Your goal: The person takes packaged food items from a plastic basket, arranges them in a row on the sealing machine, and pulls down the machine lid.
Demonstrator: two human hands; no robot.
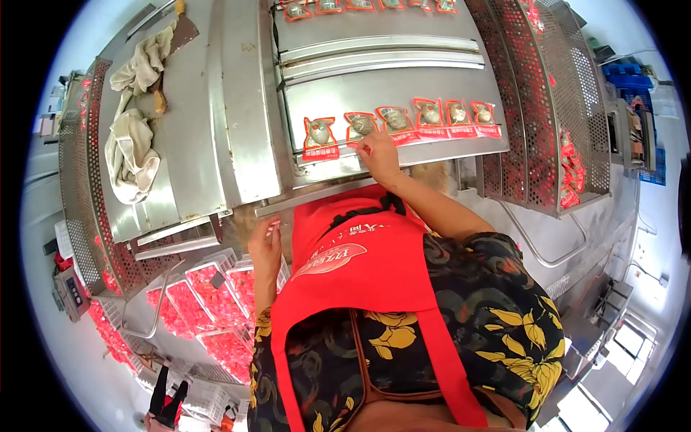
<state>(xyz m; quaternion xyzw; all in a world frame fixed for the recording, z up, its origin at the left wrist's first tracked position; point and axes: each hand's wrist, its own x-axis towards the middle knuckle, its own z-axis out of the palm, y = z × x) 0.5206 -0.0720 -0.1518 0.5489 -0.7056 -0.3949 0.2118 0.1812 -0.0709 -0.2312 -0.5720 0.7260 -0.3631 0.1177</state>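
Several red-edged clear packets, each with a roundish greenish item inside, lie in a row along the front of the steel machine bed. My right hand reaches to this row, fingers bent together at the lower edge of the second packet from the left. The leftmost packet lies a little apart, left of that hand. My left hand hangs low, just below the machine's front edge, its fingers curled and drawn together; no packet shows in it.
Another row of packets lies at the far edge. Cloths rest on the left steel surface. Perforated metal bins flank the right side. Crates of red packets stand low left. A person is at the lower left.
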